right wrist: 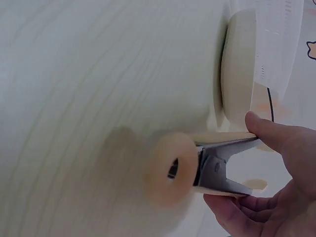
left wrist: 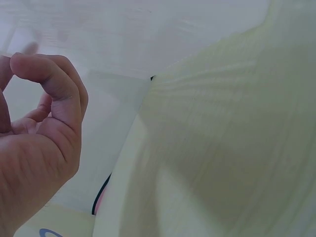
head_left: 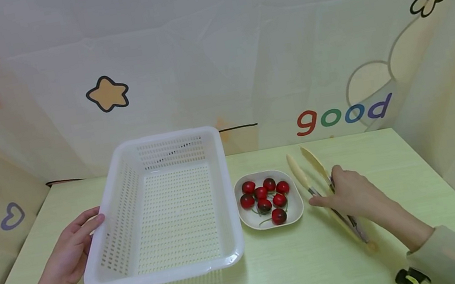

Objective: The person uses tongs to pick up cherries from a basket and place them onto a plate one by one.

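My left hand [head_left: 69,246] grips the left rim of a white plastic basket [head_left: 166,276] with perforated walls and floor. In the left wrist view, the left hand's [left wrist: 44,113] fingers are curled. Between thumb and fingers, my right hand [head_left: 355,193] holds a pair of tongs [head_left: 302,174] with cream tips and metal arms. The tips point toward the back and stand apart. A rounded peach end piece [right wrist: 170,170] of the tongs shows in the right wrist view, with the right hand [right wrist: 291,173] across both arms. Left of the tongs, several dark red cherries [head_left: 279,200] lie in a white dish [head_left: 297,206].
The dish stands close to the basket's right side on a pale green wood-grain table [head_left: 305,270]. A printed curtain [head_left: 205,64] hangs behind the table and along both sides.
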Motion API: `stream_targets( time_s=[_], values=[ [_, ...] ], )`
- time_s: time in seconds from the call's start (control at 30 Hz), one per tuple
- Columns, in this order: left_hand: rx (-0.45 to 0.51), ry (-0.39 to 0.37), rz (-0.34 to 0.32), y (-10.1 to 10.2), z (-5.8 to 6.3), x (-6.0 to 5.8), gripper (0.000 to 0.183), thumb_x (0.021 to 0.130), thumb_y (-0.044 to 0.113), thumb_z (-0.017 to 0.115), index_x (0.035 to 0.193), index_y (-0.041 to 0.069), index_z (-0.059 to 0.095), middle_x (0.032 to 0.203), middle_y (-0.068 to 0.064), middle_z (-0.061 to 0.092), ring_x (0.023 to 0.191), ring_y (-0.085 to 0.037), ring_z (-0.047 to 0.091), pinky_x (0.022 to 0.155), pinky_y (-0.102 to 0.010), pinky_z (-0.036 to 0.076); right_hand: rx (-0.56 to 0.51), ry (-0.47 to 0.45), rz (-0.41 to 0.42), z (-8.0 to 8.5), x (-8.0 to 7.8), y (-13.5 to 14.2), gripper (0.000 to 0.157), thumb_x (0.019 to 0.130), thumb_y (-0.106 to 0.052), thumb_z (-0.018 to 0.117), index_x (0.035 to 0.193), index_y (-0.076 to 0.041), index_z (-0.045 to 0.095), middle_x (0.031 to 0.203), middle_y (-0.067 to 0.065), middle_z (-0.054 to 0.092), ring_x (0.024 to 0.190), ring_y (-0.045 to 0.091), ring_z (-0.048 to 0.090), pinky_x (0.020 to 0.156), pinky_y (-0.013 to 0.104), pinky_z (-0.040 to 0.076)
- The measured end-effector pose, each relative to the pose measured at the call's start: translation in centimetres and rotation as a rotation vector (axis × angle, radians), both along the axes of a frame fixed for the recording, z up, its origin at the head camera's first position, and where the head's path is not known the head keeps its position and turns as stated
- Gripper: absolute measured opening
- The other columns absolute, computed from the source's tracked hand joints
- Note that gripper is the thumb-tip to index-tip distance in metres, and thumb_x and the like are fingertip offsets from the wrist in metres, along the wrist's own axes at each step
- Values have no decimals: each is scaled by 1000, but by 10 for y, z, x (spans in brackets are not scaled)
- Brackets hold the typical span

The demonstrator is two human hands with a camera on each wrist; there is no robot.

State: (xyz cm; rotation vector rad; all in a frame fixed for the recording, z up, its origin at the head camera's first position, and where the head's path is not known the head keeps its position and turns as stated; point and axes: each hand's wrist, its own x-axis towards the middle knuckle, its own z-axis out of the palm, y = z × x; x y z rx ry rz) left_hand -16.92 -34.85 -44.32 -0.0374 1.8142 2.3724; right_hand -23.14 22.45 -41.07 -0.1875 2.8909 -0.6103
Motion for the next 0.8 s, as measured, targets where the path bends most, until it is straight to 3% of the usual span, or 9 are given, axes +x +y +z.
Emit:
stream_targets(
  time_s=[0.37, 0.8],
  values=[
    [-23, -15, 19, 1, 1, 1, 19, 111, 18, 49, 122, 26, 62, 108, 1, 74, 88, -21, 75, 72, -35, 62, 1, -17, 4, -8, 0, 4, 69, 84, -52, 82, 99, 4, 45, 73, 10, 49, 58, 21, 52, 49, 32, 43],
    [-106, -23, 25, 1, 4, 3, 15, 110, 26, 50, 120, 26, 62, 105, 4, 74, 88, -19, 75, 73, -35, 62, 43, -25, -24, -13, -3, 0, 88, 83, -55, 82, 120, 15, 43, 76, 13, 54, 54, 20, 56, 46, 31, 47]
  ],
)
